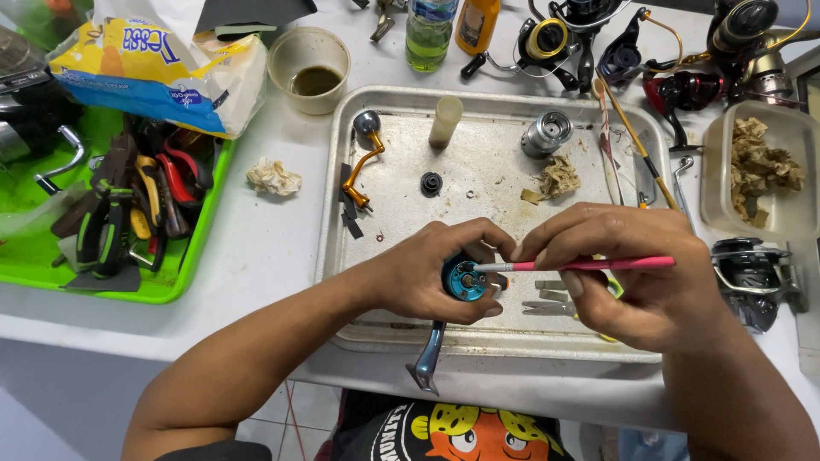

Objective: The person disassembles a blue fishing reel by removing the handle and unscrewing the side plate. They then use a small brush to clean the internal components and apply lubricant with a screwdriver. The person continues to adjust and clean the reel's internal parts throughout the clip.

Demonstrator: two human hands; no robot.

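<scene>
- Blue reel body (462, 278) sits clamped in the left hand (427, 273), above the metal tray (337, 256); its stem (427, 357) hangs below the grip.
- Right hand (636, 273) pinches a pink brush (589, 265), whose tip touches the reel's open face.
- Risk, as I judge it: small loose parts (547, 299) lie just right of the grip, so a sideways slip could knock them off the tray.

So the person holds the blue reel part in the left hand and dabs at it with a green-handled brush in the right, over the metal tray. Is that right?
Not quite: the brush handle is pink, not green, as the head view shows. The rest stands: the left hand holds the blue reel part, the right hand holds the brush to it, and both are over the metal tray.
</scene>
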